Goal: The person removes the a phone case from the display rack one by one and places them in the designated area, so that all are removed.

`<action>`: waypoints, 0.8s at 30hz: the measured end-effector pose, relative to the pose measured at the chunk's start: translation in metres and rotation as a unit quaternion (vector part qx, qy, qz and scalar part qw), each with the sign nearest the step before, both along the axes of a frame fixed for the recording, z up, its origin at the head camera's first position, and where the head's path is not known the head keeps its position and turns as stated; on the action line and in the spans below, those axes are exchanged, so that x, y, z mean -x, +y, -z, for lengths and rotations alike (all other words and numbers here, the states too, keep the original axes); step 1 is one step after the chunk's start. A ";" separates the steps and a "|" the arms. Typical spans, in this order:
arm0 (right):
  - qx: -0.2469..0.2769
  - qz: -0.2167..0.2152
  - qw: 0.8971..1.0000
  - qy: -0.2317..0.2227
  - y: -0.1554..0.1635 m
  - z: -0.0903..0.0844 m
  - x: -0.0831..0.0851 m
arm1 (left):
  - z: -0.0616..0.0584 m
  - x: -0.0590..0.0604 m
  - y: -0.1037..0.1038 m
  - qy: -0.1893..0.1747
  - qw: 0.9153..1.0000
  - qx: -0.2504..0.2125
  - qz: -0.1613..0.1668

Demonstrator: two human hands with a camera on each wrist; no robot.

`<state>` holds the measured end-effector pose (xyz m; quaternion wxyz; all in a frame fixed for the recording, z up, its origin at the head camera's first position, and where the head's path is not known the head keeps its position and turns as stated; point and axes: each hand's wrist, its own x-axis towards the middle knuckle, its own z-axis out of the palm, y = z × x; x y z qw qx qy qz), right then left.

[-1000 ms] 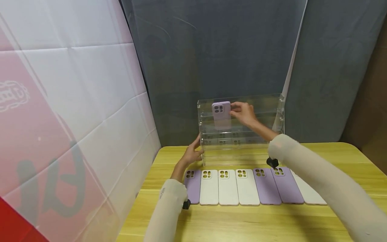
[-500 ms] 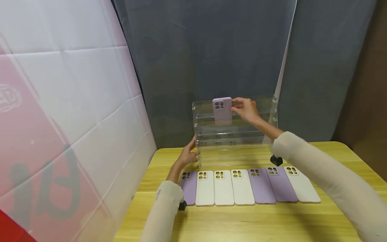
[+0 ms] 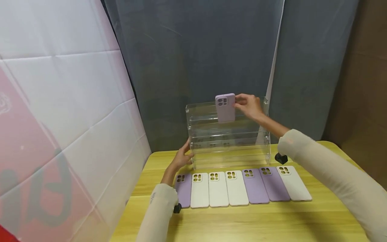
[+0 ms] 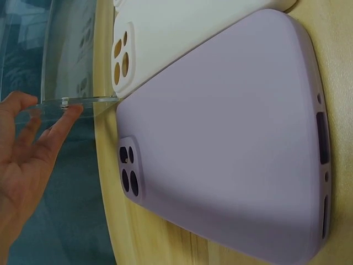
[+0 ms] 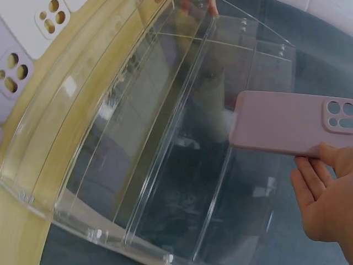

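My right hand (image 3: 249, 105) pinches a lilac phone case (image 3: 225, 107) by its side edge and holds it upright at the top tier of a clear acrylic stepped rack (image 3: 257, 144). In the right wrist view the lilac case (image 5: 287, 122) hovers over the rack's clear shelves (image 5: 165, 138), my right hand's fingers (image 5: 320, 199) under it. My left hand (image 3: 182, 157) rests with straight fingers against the rack's lower left corner; in the left wrist view its fingertips (image 4: 66, 118) touch the acrylic edge. A row of several white and lilac cases (image 3: 235, 187) lies flat before the rack.
The yellow wooden table (image 3: 242, 222) has bare surface in front of the case row. A white and pink tarp (image 3: 60, 117) slants close on the left. Grey curtain (image 3: 196, 50) hangs behind the rack. A lilac case (image 4: 231, 143) lies beside my left wrist.
My right hand has lifted the lilac case a little higher and to the right along the rack's top tier. The left hand stays at the rack's corner. The head view drifted leftward.
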<state>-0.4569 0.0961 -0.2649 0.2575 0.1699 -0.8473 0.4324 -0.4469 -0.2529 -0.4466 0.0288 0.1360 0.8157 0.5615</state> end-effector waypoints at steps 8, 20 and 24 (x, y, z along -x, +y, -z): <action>-0.008 0.011 1.000 0.003 0.020 -0.007 -0.008 | 0.001 0.004 -0.005 0.010 1.000 0.008 0.001; -0.038 0.023 0.999 -0.023 0.049 -0.001 -0.028 | -0.003 0.007 -0.016 0.009 1.000 0.005 -0.001; -0.041 0.012 0.999 -0.030 0.063 0.006 -0.035 | -0.002 0.009 -0.020 -0.002 1.000 -0.003 -0.005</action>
